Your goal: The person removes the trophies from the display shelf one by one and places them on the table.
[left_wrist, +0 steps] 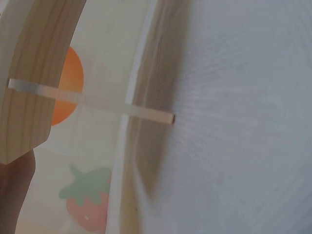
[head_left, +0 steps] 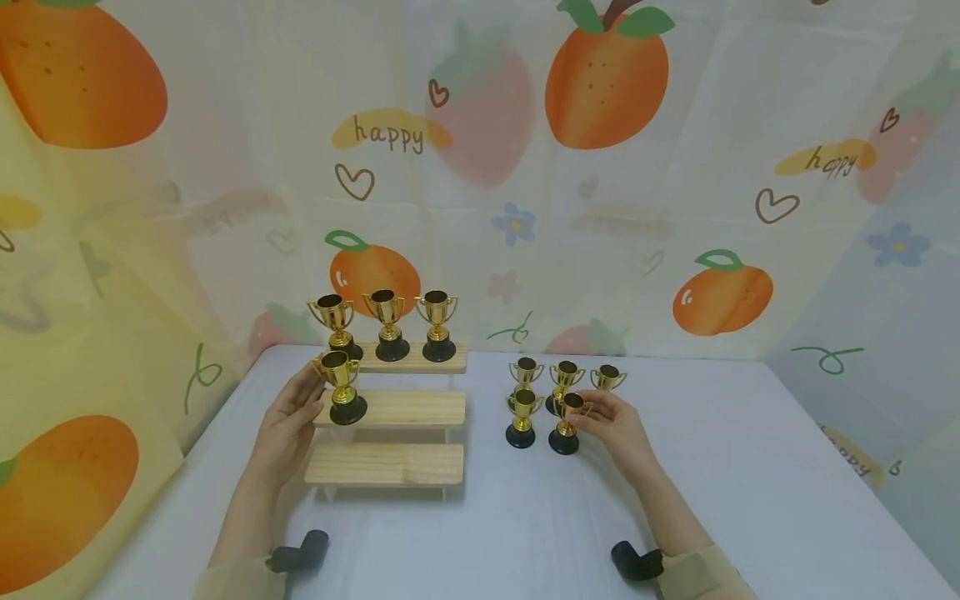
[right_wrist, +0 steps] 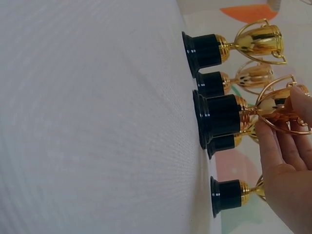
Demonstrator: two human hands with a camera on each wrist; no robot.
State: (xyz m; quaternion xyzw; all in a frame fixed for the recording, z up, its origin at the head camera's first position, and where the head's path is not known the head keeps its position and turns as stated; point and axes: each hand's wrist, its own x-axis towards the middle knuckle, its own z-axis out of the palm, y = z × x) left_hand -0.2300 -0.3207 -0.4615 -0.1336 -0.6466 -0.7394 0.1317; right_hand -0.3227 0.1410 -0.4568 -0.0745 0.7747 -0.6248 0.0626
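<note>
On the wooden top tier (head_left: 459, 357), 3 trophies (head_left: 385, 308) are being displayed, at the middle tier (head_left: 416, 408) a 4th trophy (head_left: 346, 396) is being pinched by the left hand (head_left: 288, 417), and on the table (head_left: 525, 525) 5 are being left, the front-right trophy (head_left: 566, 435) pinched by the right hand (head_left: 618, 425).

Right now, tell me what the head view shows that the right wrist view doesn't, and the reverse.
Only the head view shows the left hand, the trophy beside it on the middle shelf, and the wooden lowest shelf.

Only the right wrist view shows the black base of the far-right table trophy, which the right hand blocks from the head camera.

Both show five trophies on the white table, with the right hand gripping one.
</note>
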